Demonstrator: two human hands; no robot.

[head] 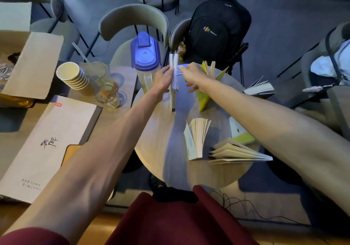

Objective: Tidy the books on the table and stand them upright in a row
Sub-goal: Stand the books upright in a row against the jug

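On the round wooden table (170,161) a white book (173,81) stands upright at the far side. My left hand (163,80) grips its left side. My right hand (191,75) pinches its blue cover (180,70) from the right. Just right of it stands a yellow-green book (208,91), fanned open. A pale book (196,138) stands fanned in the middle. Another book (236,151) lies splayed near the right edge, with a white and green book (239,131) behind it. One more open book (260,88) sits at the far right rim.
A blue-lidded pitcher (145,55) stands left of the white book. Stacked paper cups (73,76) and glasses (107,93) sit on the adjoining table, beside a large white folder (47,140) and a cardboard box (28,63). Chairs and a black backpack (217,28) stand beyond.
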